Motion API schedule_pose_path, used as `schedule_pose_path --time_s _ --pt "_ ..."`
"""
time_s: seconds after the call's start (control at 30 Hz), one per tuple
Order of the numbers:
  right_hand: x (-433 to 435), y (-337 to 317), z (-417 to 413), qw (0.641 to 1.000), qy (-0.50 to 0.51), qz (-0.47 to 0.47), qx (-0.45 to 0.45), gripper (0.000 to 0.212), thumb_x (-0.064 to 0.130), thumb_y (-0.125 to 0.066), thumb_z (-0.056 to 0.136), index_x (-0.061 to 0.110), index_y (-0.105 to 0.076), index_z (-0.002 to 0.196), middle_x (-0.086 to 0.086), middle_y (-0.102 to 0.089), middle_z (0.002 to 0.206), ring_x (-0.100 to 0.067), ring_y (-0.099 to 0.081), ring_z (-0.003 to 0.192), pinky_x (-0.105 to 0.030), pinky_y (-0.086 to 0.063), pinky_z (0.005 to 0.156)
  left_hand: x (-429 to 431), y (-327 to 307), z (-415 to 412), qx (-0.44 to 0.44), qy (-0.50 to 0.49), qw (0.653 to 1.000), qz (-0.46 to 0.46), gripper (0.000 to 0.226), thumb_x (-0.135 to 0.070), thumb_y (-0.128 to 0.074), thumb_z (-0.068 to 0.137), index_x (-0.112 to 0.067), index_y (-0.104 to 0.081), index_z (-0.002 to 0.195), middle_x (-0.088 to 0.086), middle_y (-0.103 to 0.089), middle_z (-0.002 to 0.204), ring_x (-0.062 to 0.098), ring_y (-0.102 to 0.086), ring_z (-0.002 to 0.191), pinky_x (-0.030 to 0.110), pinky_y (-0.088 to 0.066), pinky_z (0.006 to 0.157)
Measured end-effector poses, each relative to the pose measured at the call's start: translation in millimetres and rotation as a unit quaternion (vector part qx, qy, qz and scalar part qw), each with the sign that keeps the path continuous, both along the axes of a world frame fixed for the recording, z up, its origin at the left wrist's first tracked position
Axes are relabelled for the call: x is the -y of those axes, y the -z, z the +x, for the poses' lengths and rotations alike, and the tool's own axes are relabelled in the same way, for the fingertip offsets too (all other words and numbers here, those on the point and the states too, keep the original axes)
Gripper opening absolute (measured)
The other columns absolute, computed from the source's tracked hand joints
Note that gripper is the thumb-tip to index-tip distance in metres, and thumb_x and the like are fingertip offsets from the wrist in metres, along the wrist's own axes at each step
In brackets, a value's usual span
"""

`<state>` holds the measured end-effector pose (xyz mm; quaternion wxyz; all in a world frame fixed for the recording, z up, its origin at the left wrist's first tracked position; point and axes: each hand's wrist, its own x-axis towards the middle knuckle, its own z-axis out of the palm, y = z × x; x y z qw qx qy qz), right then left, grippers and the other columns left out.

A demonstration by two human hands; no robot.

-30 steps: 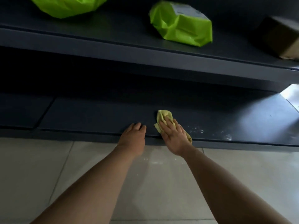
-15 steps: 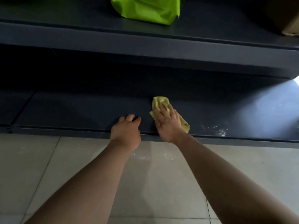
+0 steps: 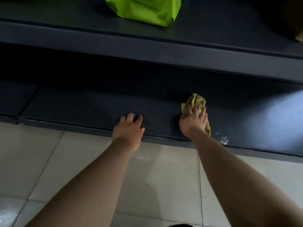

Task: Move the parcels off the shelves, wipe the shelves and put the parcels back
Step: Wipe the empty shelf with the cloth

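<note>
Right hand, fingers spread, presses a yellow cloth on the bottom shelf near its front edge, where left hand rests loosely bent.

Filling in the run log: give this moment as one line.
step: wipe bottom shelf | right hand: presses yellow cloth | left hand: rests on shelf edge | green parcel: on upper shelf

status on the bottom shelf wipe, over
left grip rests on bottom shelf edge; right grip presses cloth on it; white dust right of cloth, unwiped
</note>
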<state>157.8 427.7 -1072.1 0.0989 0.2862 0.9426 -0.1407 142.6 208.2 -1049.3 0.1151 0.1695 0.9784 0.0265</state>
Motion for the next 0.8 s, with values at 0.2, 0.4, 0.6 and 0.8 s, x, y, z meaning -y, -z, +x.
schedule_pose_path --time_s 0.2,0.4,0.6,0.8 --pt "56.6 -1.3 27.1 0.990 -0.139 -0.010 -0.017 0.062 0.039 -0.023 0.099 0.023 0.003 0.153 -0.002 0.017 0.160 -0.034 0.024 0.143 -0.045 0.013 0.115 -8.9 -5.1 1.9 0.047 -0.013 0.999 0.003 0.056 -0.041 -0.035 0.100 -0.024 -0.017 0.151 0.002 -0.015 0.153 0.027 -0.020 0.137 0.040 -0.034 0.108" --pt "53.6 -3.0 39.8 0.979 -0.192 -0.033 -0.051 0.058 0.038 -0.022 0.101 0.028 0.000 0.154 0.005 0.015 0.160 -0.024 0.021 0.145 -0.039 0.012 0.118 -10.4 -6.2 8.8 0.070 -0.015 0.997 0.006 0.053 -0.034 -0.033 0.102 -0.029 -0.014 0.151 0.008 -0.006 0.158 0.032 -0.007 0.144 0.046 -0.024 0.113" --pt "-28.5 5.8 74.8 0.987 -0.135 0.045 -0.081 0.057 0.038 -0.024 0.100 0.030 -0.005 0.154 0.002 0.005 0.162 -0.023 0.008 0.148 -0.034 0.008 0.118 -21.8 2.1 11.1 0.007 0.007 1.000 0.027 0.047 -0.038 -0.031 0.102 -0.032 -0.023 0.148 0.008 -0.012 0.156 0.032 -0.011 0.143 0.053 -0.018 0.114" --pt "-81.4 1.7 93.2 0.998 0.013 0.061 0.009 0.059 0.040 -0.020 0.101 0.025 0.001 0.154 -0.005 0.008 0.161 -0.031 0.012 0.147 -0.044 0.004 0.120 -40.7 10.7 17.8 -0.014 0.055 0.996 0.068 0.044 -0.031 -0.033 0.103 -0.032 -0.030 0.146 0.004 -0.017 0.156 0.032 -0.013 0.142 0.051 -0.015 0.115"
